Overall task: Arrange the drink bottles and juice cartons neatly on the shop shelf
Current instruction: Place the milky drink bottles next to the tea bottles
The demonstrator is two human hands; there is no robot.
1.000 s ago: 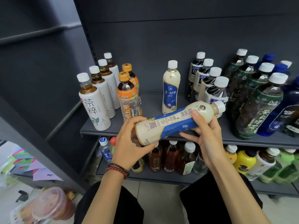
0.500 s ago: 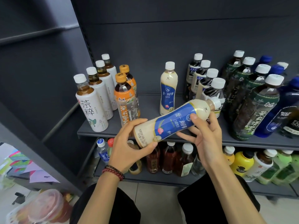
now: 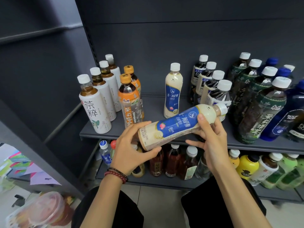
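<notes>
Cream plastic milk-tea bottle with blue label lies tilted at frame centre, before the grey metal shelf. Left hand cups its base; right hand pinches the shoulder. Judged full, heavy, stiff, slick; hold mid-body.

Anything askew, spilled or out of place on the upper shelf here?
No spills or damage. Only the milk tea bottle is off the shelf, tilted nearly flat, gripped by the left hand and right hand; its twin stands alone, upright, mid-shelf.

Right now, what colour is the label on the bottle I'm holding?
Blue label on the cream bottle; head view shows it best.
</notes>
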